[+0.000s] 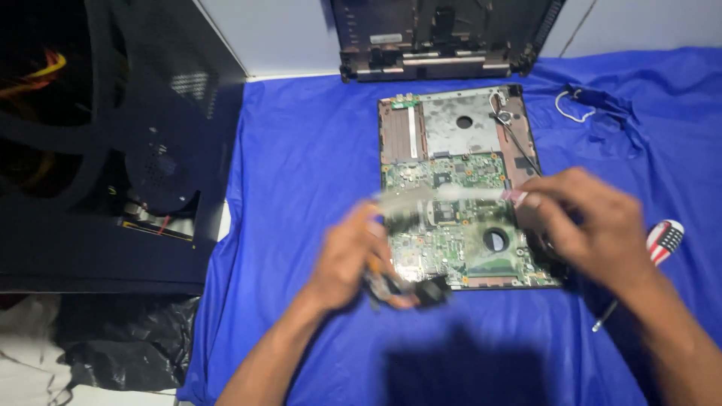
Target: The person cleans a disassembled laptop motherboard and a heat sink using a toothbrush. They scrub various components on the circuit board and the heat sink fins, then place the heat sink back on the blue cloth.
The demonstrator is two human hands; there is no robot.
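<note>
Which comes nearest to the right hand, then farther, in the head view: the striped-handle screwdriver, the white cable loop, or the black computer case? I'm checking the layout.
From the right hand:
1. Striped-handle screwdriver, just to its right on the blue cloth.
2. White cable loop, up the cloth near the far right.
3. Black computer case, far off at the left edge.

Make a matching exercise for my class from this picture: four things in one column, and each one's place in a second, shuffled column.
Things:
1. screwdriver
2. laptop lid
3. black computer case
4. green circuit board

Places:
A. far edge of the blue cloth
B. under both hands
C. left of the cloth
D. beside the right hand

Pairs: 1-D, 2-A, 3-C, 4-B
</note>
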